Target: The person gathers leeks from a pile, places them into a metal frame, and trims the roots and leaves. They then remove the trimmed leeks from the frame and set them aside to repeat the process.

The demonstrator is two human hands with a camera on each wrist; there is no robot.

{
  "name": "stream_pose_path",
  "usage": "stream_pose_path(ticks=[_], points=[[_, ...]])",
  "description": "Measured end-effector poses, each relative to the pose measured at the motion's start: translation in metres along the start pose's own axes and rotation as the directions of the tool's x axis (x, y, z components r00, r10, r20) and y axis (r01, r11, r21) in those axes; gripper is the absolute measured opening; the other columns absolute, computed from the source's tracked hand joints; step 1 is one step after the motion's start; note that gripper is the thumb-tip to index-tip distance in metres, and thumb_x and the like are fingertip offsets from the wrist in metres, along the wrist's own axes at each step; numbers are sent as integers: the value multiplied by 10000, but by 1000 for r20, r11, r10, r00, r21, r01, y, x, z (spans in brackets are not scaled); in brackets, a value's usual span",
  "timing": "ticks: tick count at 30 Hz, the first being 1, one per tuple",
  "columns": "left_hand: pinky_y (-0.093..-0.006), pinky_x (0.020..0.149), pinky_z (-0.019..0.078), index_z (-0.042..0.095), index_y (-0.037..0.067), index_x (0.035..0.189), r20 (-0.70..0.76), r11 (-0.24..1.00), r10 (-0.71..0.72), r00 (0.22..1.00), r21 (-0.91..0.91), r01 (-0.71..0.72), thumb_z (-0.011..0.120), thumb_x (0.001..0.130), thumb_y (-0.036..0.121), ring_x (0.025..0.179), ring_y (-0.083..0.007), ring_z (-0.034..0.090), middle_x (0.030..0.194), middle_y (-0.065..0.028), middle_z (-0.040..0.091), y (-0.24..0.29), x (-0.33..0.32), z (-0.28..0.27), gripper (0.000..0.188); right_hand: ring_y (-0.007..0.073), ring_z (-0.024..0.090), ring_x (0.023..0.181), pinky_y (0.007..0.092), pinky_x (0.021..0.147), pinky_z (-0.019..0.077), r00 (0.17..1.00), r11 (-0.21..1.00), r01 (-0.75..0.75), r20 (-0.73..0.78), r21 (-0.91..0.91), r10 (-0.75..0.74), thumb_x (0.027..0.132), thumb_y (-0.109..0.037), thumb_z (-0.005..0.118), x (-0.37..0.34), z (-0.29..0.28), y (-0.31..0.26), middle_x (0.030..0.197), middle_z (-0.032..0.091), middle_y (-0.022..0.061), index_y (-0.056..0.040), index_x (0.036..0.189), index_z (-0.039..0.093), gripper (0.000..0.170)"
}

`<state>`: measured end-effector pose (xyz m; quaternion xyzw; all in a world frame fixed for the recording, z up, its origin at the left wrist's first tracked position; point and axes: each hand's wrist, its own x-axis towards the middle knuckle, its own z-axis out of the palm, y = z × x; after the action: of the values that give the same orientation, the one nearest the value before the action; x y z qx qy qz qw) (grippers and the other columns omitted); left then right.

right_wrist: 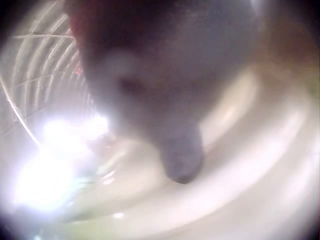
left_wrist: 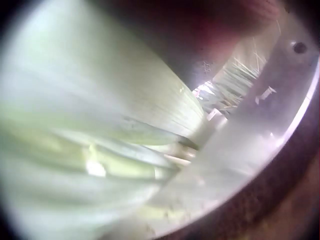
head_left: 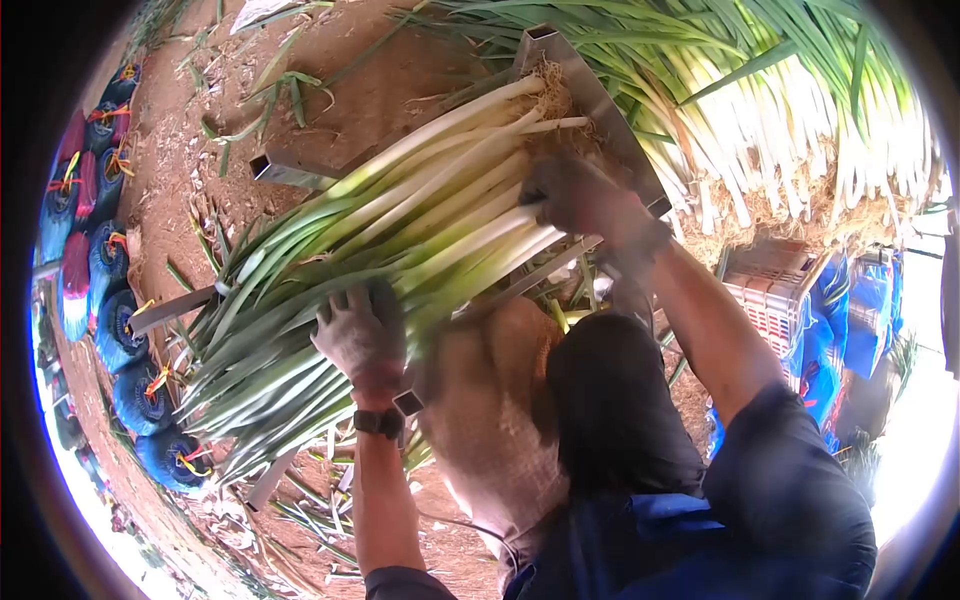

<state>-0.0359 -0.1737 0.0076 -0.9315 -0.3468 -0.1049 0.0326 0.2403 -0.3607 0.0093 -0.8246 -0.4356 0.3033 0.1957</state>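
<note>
A wide pile of leeks (head_left: 440, 215) lies slantwise on a metal frame (head_left: 620, 130), with white stalks and roots at the upper right and green leaves at the lower left. My gloved left hand (head_left: 362, 330) rests on the leaves with its fingers spread. Over the white stalks near the root end is my gloved right hand (head_left: 578, 198), blurred. The right wrist view shows one dark gloved digit of the hand (right_wrist: 175, 100) against pale stalks (right_wrist: 240, 170); its other fingers are hidden. Leaves (left_wrist: 100, 120) and a metal bar (left_wrist: 230, 150) fill much of the left wrist view.
More leeks (head_left: 790, 120) lie at the upper right, above a light crate (head_left: 770, 285) and blue bags (head_left: 865, 320). Blue and red netting rolls (head_left: 140, 395) line the left. Leaf scraps (head_left: 290, 90) litter the soil.
</note>
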Motion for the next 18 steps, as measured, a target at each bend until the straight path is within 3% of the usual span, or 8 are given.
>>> stream_pose_path(ticks=[3,4,5,7,10,13,16,18], points=[[-479,794,511,643,163,1002,199,967,-117,973,244,66,565,923,429,1053,-311,610,1073,-97,664,5,1,3,289,329,655,999,447,872,518,964,981,175,-188,-84,-188,728,-132,700,-2,37,36,1029,703,112,-116,1001,760,280],[-490,790,509,649,165,1008,100,986,-2,995,168,-15,567,930,431,1019,-325,618,1083,-103,662,-3,1,15,289,338,652,998,441,869,522,971,990,132,-209,57,-118,732,-145,680,5,46,48,1020,702,116,-120,995,761,276],[-502,784,511,651,163,1017,-11,996,1,1000,91,0,568,936,422,986,-340,621,1073,-111,662,3,0,12,284,338,656,997,426,869,527,975,992,128,-182,-14,-129,732,-139,672,8,36,42,1024,702,124,-120,993,759,276],[-558,787,498,640,120,1062,93,998,-36,995,64,30,556,951,397,1002,-398,615,1105,-143,667,6,-4,5,310,345,650,938,450,856,510,997,990,61,-38,-130,-66,725,-160,690,11,16,17,969,700,120,-95,940,760,235],[-561,744,492,621,110,992,14,999,-11,1000,43,10,603,932,336,949,-396,621,1023,-132,664,4,-9,20,234,342,654,963,446,877,508,958,991,114,-257,-67,-128,735,-131,657,4,39,26,1004,705,111,-100,984,754,268],[-557,736,491,613,98,970,56,999,-22,998,50,19,615,927,313,919,-402,625,997,-136,660,0,-3,22,219,340,648,1011,435,905,507,898,965,99,-396,-243,-192,744,-98,630,16,56,22,1041,703,127,-104,1060,735,333],[-557,738,492,608,87,948,-4,1000,-13,1000,11,13,608,933,318,905,-408,626,990,-143,660,10,-3,10,231,331,655,1014,449,838,529,992,966,78,-73,-246,-99,789,-115,601,11,18,6,1029,688,99,-135,973,719,219],[-541,678,479,593,158,964,-54,998,11,998,67,-7,658,870,274,924,-366,609,943,-75,637,-6,-8,28,163,317,652,1017,427,834,538,890,957,266,-352,-120,-291,829,-157,631,-26,-22,-3,1053,679,112,-126,972,726,175]])
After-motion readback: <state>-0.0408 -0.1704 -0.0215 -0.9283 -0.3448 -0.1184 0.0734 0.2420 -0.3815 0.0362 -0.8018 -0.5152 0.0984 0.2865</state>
